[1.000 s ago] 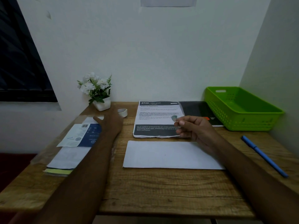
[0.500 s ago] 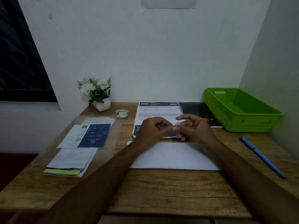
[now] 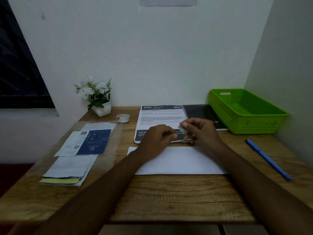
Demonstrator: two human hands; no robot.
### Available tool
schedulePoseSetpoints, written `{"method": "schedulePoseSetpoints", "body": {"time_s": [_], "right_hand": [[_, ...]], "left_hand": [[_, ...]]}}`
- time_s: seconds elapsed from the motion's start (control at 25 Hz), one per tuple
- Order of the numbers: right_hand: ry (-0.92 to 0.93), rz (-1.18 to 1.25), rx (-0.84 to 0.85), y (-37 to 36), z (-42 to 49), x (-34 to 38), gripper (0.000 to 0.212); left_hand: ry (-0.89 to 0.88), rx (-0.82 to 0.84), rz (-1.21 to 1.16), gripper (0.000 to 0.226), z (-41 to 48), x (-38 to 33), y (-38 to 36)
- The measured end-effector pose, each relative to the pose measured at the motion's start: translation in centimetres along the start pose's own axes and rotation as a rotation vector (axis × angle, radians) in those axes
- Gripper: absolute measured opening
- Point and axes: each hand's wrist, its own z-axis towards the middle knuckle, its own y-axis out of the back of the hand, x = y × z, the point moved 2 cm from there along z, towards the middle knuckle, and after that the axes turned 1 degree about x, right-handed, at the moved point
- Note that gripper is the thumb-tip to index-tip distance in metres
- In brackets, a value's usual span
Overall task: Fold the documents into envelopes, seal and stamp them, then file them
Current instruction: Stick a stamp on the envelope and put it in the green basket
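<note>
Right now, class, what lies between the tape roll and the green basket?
In the head view: the printed sheet and dark notebook lie between tape roll and basket.

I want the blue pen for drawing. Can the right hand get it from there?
Probably yes. The blue pen lies alone on the desk, right of the right hand, nothing between. But that hand pinches a small stamp, so it must drop that first.

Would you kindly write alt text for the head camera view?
Two hands meet above a white envelope on a wooden desk; the right hand pinches a small stamp, the left hand beside it. A printed sheet, tape roll, green basket and blue pen lie around.
</note>
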Motion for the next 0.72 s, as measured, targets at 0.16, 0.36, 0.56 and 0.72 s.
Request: {"method": "schedulePoseSetpoints", "body": {"time_s": [0.16,0.36,0.56,0.72], "right_hand": [[-0.004,0.067,-0.079,1.0,0.4,0.1,0.009],[-0.020,0.104,-0.152,2.3,0.8,0.0,0.009],[-0.007,0.166,-0.299,2.9,0.6,0.4,0.008],[0.041,0.137,-0.406,4.0,-0.4,2.2,0.012]], "left_hand": [[-0.147,0.158,0.217,0.027,-0.4,-1.9,-2.1],[-0.055,0.253,0.377,0.057,0.8,-4.6,-5.8],[0.030,0.366,0.189,0.041,2.1,-7.0,-8.0],[0.188,0.384,0.063,0.028,2.5,-5.9,-8.5]]}}
